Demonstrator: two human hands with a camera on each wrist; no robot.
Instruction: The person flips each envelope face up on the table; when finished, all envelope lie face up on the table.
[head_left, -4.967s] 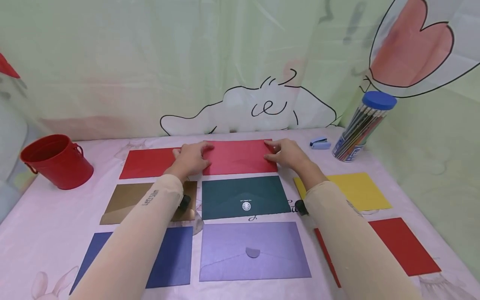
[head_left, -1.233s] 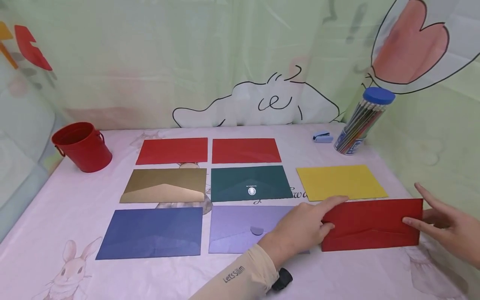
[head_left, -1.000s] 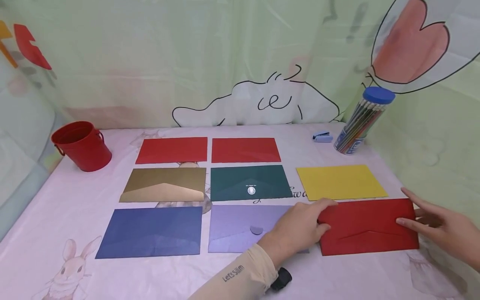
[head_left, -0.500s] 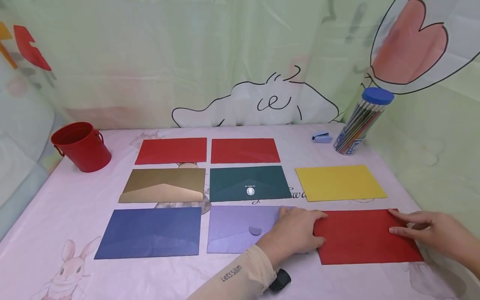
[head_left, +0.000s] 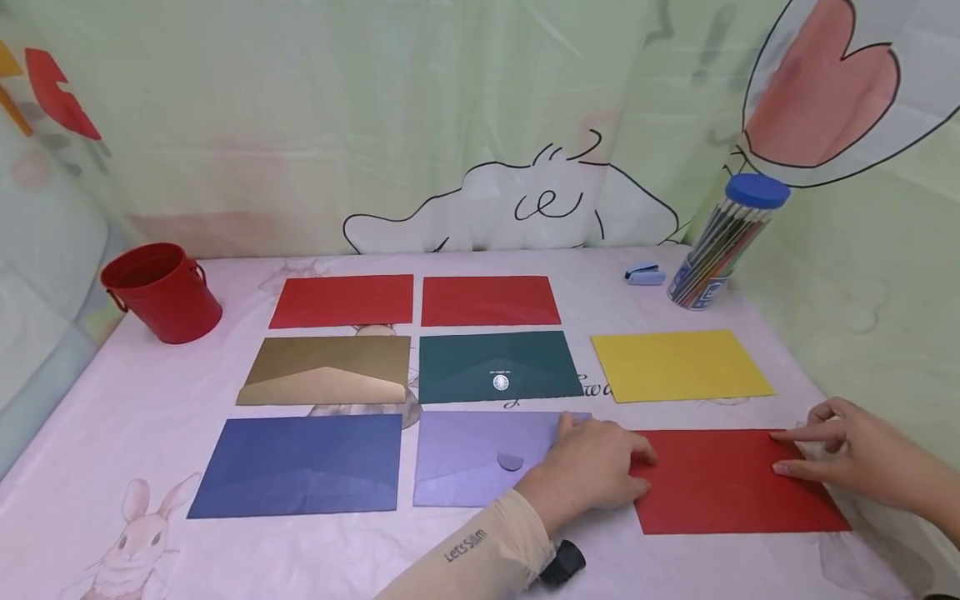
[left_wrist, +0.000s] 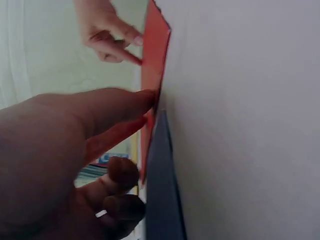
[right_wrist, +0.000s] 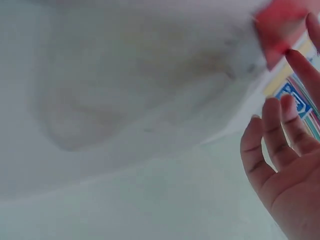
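A red envelope [head_left: 727, 487] lies flat at the front right of the table. My left hand [head_left: 596, 467] reaches over the right part of a lavender envelope [head_left: 465, 458] and touches the red one's left edge with thumb and forefinger; the left wrist view shows the thumb tip at that edge. At the right end, my right hand [head_left: 862, 450] rests a forefinger and thumb on the red surface. The right wrist view shows its other fingers [right_wrist: 280, 135] loosely bent, off the paper. Behind the red envelope lies a yellow envelope [head_left: 682, 365].
Two red envelopes [head_left: 341, 302] lie at the back, gold [head_left: 326, 367] and dark green [head_left: 480, 362] ones mid-table, a blue envelope [head_left: 300, 467] front left. A red bucket [head_left: 168, 300] stands left; a stapler [head_left: 643, 273] and a jar of pencils [head_left: 716, 250] stand back right.
Both hands left the back red envelope for the front right one. The red envelope, tilted up with its flap side showing, came down flat, plain side up. The right hand's grip has loosened.
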